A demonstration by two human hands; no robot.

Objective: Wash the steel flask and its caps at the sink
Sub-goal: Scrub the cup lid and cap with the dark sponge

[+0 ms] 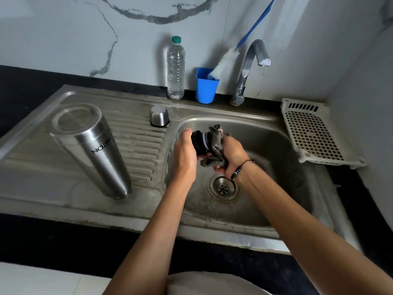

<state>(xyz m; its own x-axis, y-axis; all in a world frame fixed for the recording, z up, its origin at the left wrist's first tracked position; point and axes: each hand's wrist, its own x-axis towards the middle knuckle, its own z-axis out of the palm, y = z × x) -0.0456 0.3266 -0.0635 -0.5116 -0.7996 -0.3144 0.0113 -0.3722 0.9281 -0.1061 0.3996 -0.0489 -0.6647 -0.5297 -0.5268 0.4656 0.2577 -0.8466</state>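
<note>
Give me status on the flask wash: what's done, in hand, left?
Looks done: the steel flask stands mouth-down on the drainboard, the steel cap upside down beside it; whether they're washed can't be told. In hand: the left hand holds the black inner cap over the basin while the right hand rubs it with a grey cloth. Left: probably rinsing; the tap is dry.

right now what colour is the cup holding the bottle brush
Blue: the cup shows best in the head view.

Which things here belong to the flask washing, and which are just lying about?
In use: steel flask, steel cap, black inner cap, grey cloth, tap, sink.
Lying about: water bottle, blue cup, bottle brush, white rack.
</note>
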